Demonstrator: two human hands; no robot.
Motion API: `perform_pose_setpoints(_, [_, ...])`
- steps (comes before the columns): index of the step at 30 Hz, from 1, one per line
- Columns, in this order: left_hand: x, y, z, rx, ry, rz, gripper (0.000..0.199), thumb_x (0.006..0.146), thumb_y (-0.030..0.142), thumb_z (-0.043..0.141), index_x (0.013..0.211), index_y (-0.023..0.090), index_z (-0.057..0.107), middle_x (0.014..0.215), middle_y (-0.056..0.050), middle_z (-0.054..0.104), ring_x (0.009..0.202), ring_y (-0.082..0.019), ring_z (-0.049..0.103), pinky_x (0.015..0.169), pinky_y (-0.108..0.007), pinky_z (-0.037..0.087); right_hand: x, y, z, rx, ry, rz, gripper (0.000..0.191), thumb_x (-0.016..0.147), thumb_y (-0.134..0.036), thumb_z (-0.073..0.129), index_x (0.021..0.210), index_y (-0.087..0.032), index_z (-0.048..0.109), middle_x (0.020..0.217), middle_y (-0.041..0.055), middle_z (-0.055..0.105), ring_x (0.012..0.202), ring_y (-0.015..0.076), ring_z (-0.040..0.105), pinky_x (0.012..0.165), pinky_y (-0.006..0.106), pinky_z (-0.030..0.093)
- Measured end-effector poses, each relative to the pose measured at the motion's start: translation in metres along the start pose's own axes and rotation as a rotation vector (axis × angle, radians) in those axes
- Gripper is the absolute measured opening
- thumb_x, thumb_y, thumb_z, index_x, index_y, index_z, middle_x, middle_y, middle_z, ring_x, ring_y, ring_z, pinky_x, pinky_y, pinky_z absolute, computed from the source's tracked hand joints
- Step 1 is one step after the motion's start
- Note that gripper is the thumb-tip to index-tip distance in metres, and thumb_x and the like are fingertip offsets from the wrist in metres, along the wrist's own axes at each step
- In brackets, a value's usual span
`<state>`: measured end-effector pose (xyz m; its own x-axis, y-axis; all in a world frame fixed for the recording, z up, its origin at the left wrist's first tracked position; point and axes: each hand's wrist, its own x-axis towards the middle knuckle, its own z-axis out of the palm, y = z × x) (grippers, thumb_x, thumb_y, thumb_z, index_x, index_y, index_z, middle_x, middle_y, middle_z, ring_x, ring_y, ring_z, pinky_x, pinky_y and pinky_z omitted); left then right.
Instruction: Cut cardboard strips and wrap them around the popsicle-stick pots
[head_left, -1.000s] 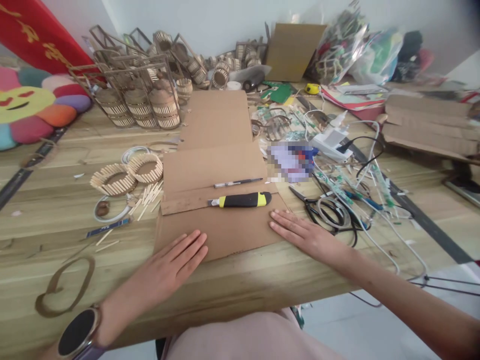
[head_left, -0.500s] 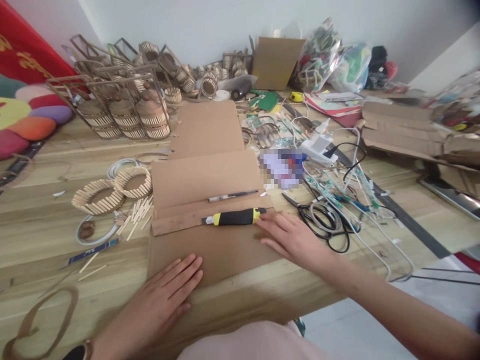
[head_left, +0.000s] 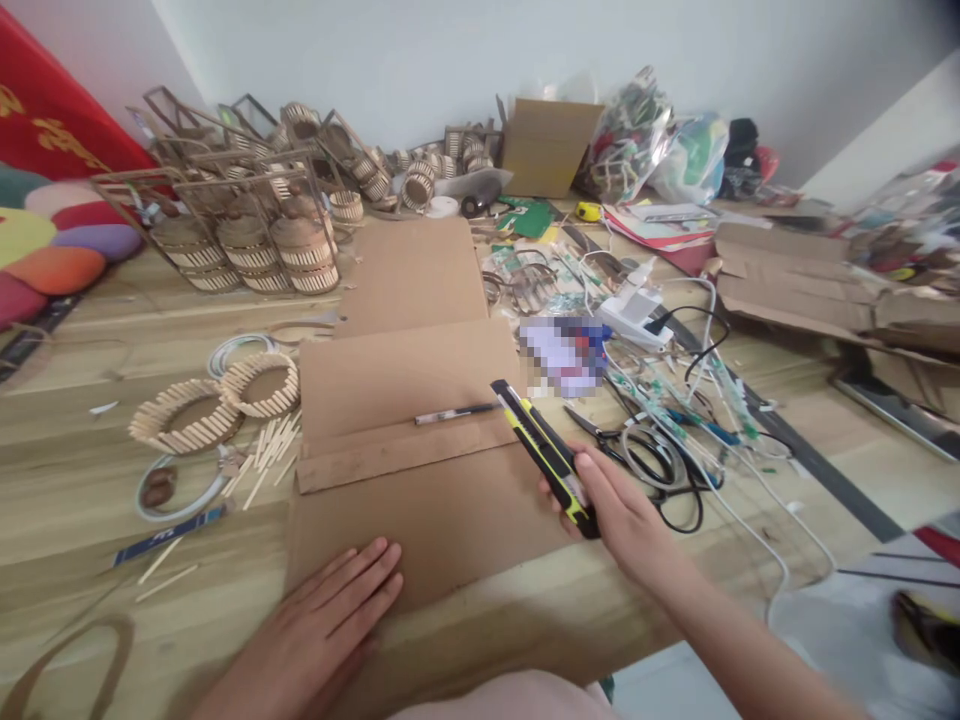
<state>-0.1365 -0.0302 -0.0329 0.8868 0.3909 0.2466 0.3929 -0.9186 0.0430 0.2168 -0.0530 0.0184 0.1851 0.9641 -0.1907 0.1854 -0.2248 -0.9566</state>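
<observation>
My right hand (head_left: 611, 510) is closed around a black and yellow utility knife (head_left: 546, 455), held up over the right side of the cardboard with its tip pointing up and to the left. Flat on the near left corner of the cardboard sheet (head_left: 442, 520) lies my left hand (head_left: 349, 600), fingers stretched out. A folded cardboard flap (head_left: 405, 370) rests on the sheet's far part. On that flap is a pen (head_left: 454, 413), lying crosswise. Whether a blade sticks out of the knife I cannot make out.
Rings of short wooden sticks (head_left: 187, 418) and loose sticks (head_left: 266, 450) lie left of the cardboard. Black scissors (head_left: 645, 455), cables and a white power strip (head_left: 637, 318) crowd the right. Framed stick lanterns (head_left: 251, 255) stand at the back left, an open cardboard box (head_left: 551, 150) behind.
My right hand has picked the utility knife up off the cardboard, lifting it and turning it upright. The left hand stays flat on the cardboard. The view has shifted slightly.
</observation>
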Motion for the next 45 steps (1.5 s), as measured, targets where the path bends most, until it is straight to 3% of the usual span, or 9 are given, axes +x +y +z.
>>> perform_pose_setpoints(3, [-0.005,-0.002,0.009,0.035,0.034,0.016,0.046,0.101,0.022,0.043,0.147,0.024,0.047,0.150,0.001,0.052,0.140,-0.015,0.045,0.114,-0.028,0.041,-0.024,0.003,-0.002,0.392,0.006,0.206,0.048,0.082,-0.063,0.067,0.103,-0.019,0.064,0.084,0.0073,0.067,0.055,0.0101,0.049,0.042,0.020,0.038])
perform_pose_setpoints(9, [-0.004,-0.004,0.012,0.028,0.073,0.028,0.045,0.103,0.028,0.041,0.148,0.024,0.045,0.149,0.000,0.053,0.141,-0.014,0.044,0.116,-0.027,0.038,-0.039,0.015,0.001,0.615,0.080,0.313,0.043,0.068,-0.053,0.085,0.082,-0.018,0.064,0.071,0.0007,0.062,0.049,0.0042,0.038,0.036,0.014,0.027])
perform_pose_setpoints(17, [0.000,-0.004,0.005,-0.002,0.048,0.029,0.051,0.102,0.030,0.046,0.152,0.023,0.038,0.147,-0.002,0.054,0.134,-0.017,0.053,0.107,-0.028,0.050,-0.045,0.020,-0.002,0.566,0.163,0.433,0.054,0.061,-0.065,0.082,0.074,-0.016,0.063,0.051,-0.0055,0.051,0.036,0.0006,0.029,0.030,0.012,0.020])
perform_pose_setpoints(26, [-0.001,-0.005,0.008,-0.029,0.034,0.021,0.053,0.102,0.034,0.047,0.153,0.025,0.036,0.149,-0.002,0.053,0.135,-0.018,0.052,0.106,-0.028,0.050,-0.057,0.026,-0.020,0.593,0.221,0.512,0.063,0.054,-0.074,0.081,0.070,-0.018,0.056,0.047,-0.0084,0.044,0.035,0.0004,0.026,0.030,0.012,0.018])
perform_pose_setpoints(32, [0.005,-0.005,-0.004,0.006,0.020,0.043,0.054,0.102,0.031,0.044,0.155,0.025,0.034,0.146,-0.001,0.056,0.130,-0.016,0.057,0.104,-0.025,0.051,-0.067,0.028,-0.020,0.521,0.362,0.328,0.051,0.067,-0.066,0.079,0.084,-0.022,0.057,0.066,-0.0024,0.065,0.047,0.0079,0.051,0.042,0.018,0.040])
perform_pose_setpoints(34, [0.007,-0.004,-0.008,-0.015,-0.002,0.026,0.056,0.102,0.031,0.045,0.156,0.027,0.031,0.146,0.000,0.056,0.129,-0.017,0.058,0.103,-0.026,0.052,-0.069,0.028,-0.024,0.512,0.319,0.332,0.047,0.070,-0.060,0.079,0.093,-0.024,0.059,0.084,0.0018,0.072,0.062,0.0142,0.063,0.054,0.025,0.051])
perform_pose_setpoints(37, [0.008,-0.003,-0.011,-0.016,-0.029,0.010,0.058,0.102,0.032,0.045,0.157,0.028,0.028,0.146,0.000,0.056,0.127,-0.018,0.060,0.102,-0.027,0.053,-0.073,0.031,-0.032,0.492,0.204,0.362,0.045,0.074,-0.056,0.077,0.101,-0.024,0.061,0.097,0.0045,0.071,0.070,0.0166,0.065,0.060,0.030,0.055])
perform_pose_setpoints(41, [0.009,-0.004,-0.010,0.014,-0.011,0.040,0.056,0.102,0.031,0.045,0.156,0.027,0.031,0.145,-0.001,0.057,0.126,-0.018,0.060,0.099,-0.026,0.054,-0.076,0.033,-0.041,0.379,0.156,0.323,0.045,0.078,-0.062,0.073,0.094,-0.022,0.059,0.072,-0.0020,0.064,0.051,0.0084,0.048,0.044,0.020,0.041])
perform_pose_setpoints(45, [0.008,-0.003,-0.007,0.006,0.006,0.028,0.056,0.102,0.032,0.044,0.156,0.027,0.029,0.145,0.000,0.057,0.129,-0.017,0.058,0.102,-0.025,0.053,-0.075,0.027,-0.041,0.290,0.146,0.308,0.049,0.076,-0.068,0.070,0.080,-0.022,0.054,0.051,-0.0063,0.050,0.046,0.0084,0.040,0.042,0.019,0.035])
